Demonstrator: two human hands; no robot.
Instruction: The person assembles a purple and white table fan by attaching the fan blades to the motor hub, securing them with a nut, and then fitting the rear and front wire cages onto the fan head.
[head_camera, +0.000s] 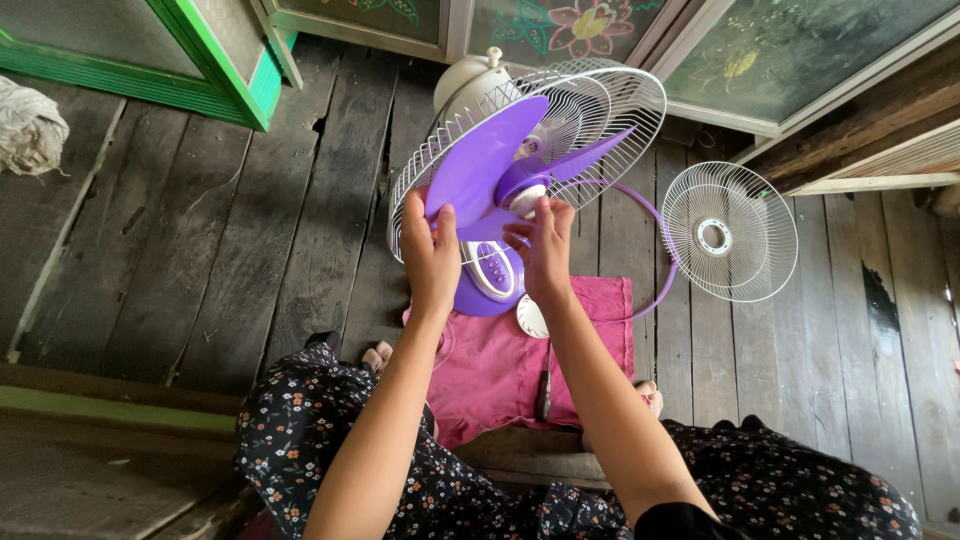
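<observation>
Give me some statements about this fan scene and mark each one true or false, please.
1. The left hand holds a purple fan blade. True.
2. The front grille is mounted on the fan. False: it lies on the wooden floor, beside the fan.
3. A screwdriver lies on the pink cloth. True.
4. The right hand rests on the cloth. False: it is raised, its fingers at the blade hub.
5. The cloth is green. False: it is pink.
</observation>
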